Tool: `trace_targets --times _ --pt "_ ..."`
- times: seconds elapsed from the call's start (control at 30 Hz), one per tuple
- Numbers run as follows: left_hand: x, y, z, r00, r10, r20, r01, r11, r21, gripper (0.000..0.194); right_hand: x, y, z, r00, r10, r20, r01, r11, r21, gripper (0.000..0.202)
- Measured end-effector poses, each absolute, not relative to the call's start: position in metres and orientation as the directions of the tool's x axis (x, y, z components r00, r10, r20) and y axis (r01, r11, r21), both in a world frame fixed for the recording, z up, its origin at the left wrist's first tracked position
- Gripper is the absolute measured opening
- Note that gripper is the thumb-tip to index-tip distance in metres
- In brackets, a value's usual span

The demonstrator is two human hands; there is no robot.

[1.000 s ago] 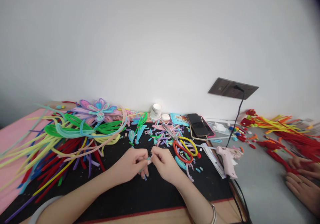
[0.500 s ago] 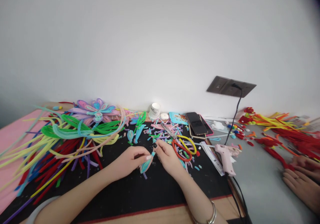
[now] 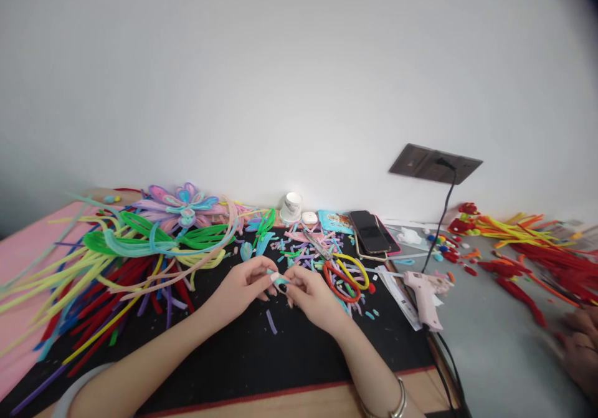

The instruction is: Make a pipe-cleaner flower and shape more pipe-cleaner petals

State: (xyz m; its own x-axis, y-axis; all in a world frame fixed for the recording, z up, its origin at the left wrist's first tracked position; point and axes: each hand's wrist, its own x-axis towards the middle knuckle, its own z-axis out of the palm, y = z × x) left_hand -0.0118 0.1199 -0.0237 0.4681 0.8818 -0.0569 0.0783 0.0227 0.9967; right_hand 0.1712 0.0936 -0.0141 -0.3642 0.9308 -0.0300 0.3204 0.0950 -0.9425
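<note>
My left hand (image 3: 246, 286) and my right hand (image 3: 312, 293) meet over the black mat (image 3: 261, 362), both with fingers pinched. Between their fingertips is a small light-blue pipe cleaner piece (image 3: 280, 280), mostly covered by the fingers. A short purple pipe cleaner scrap (image 3: 271, 322) lies on the mat below them. Just beyond my left hand are blue pipe cleaner petals (image 3: 264, 242) with a green loop (image 3: 266, 220). Scissors (image 3: 346, 275) with red and yellow handles rest to the right of my right hand, among many cut scraps.
A large pipe cleaner flower (image 3: 187, 209) and heaps of loose pipe cleaners (image 3: 135, 287) cover the left. A paper cup (image 3: 292, 206), phone (image 3: 370, 231) and snack packet (image 3: 335, 221) stand along the wall. At right are a corded pink glue gun (image 3: 424, 296) and another person's hand (image 3: 582, 343).
My hands have drawn closer together and turned the blue piece, so less of it shows. The purple scrap beneath is now uncovered. The other person's hand at right has moved off the red piece.
</note>
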Motion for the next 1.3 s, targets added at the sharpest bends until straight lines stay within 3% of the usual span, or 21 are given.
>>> trace_targets --times 0.3,0.57,0.7,1.1,1.3 --pt "-0.016 0.121 -0.023 0.504 0.863 0.020 0.341 -0.220 0.914 0.018 0.174 0.099 -0.017 -0.178 0.983 0.046 0.367 0.109 -0.924 0.018" --pt "-0.011 0.111 -0.021 0.570 0.822 -0.001 0.352 -0.242 0.904 0.023 0.167 0.099 -0.018 -0.214 0.976 -0.031 0.044 -0.022 -0.999 0.017" --pt "-0.008 0.107 -0.019 0.547 0.837 0.014 0.300 -0.212 0.930 0.024 0.164 0.099 -0.021 -0.285 0.958 -0.025 -0.006 -0.028 -1.000 0.018" --pt "-0.004 0.110 -0.023 0.582 0.801 -0.141 0.161 0.057 0.985 0.023 0.167 0.094 -0.020 -0.299 0.954 0.035 0.297 0.127 -0.946 0.023" --pt "-0.003 0.108 -0.017 0.592 0.790 -0.160 0.132 0.102 0.986 0.030 0.168 0.094 -0.020 -0.258 0.961 0.102 0.400 0.202 -0.894 0.034"
